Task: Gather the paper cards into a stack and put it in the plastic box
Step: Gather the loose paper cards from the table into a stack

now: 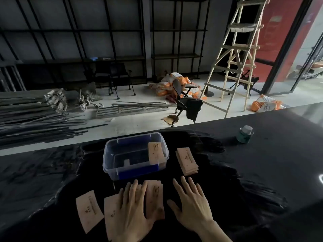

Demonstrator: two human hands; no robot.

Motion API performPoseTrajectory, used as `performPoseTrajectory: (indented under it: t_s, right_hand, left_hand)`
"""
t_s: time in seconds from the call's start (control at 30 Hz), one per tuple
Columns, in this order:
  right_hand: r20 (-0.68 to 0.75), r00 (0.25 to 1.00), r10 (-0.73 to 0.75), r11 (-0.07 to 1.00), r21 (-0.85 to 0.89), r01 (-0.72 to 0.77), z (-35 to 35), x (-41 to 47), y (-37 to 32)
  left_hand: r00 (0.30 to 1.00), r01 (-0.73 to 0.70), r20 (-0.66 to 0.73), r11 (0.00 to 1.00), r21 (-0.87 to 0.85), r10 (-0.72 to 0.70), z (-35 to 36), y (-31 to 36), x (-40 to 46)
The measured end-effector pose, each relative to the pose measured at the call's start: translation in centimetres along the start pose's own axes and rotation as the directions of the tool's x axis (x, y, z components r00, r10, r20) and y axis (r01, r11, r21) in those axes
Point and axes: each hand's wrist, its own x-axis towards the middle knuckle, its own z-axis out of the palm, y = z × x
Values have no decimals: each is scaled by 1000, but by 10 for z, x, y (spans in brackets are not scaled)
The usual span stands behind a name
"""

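Currently, step in hand: gathering seems to be under way; the left hand point(132, 205) is lying flat, fingers spread, on loose pale paper cards point(154, 198) spread just in front of the clear rectangular plastic box point(111, 151).
Right hand: the right hand point(190, 201) is resting open and flat on the black cloth-covered surface point(262, 163) beside those cards, gripping nothing.
Cards elsewhere: one single pale card point(89, 209) is lying apart, front-left of the box; a squared stack of pale cards point(187, 160) is sitting just right of the box; one tilted card point(156, 151) is leaning inside the box at its right wall.
Next move, as a judgement: sliding the loose cards together under the hands, pulling in the left stray, then squaring edges.
Edges and room: open cloth is lying on both sides of the box; a small green capped bottle point(244, 134) is standing well to the box's right, out of the way.
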Motion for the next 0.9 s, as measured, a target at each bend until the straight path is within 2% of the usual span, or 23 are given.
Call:
performPoseTrajectory:
  t_s: [0.1,0.27,0.6,0.67,0.77,0.9]
  right_hand:
    - [10,1000,5,1000,-31,-5,7,1,6]
    - [-18,1000,-2,998,-65,1,13,5,3]
    - [-12,1000,2,998,-63,-3,12,8,5]
    - [-39,999,-3,1000,-20,2,9,8,5]
    - [-152,987,-54,995,69,65,3,7,5]
    - [-218,962,-166,964,169,204,-2,7,4]
  left_hand:
    - [999,35,26,999,19,-35,8,6,0]
    - [996,85,-28,996,10,-85,16,17,1]
    - [992,116,-44,988,-106,-121,8,29,2]
    - [990,91,-90,986,-139,-104,3,27,4]
    - [994,-8,-105,967,-253,-19,-3,23,11]
    - [998,-51,18,908,-416,64,-7,25,13]
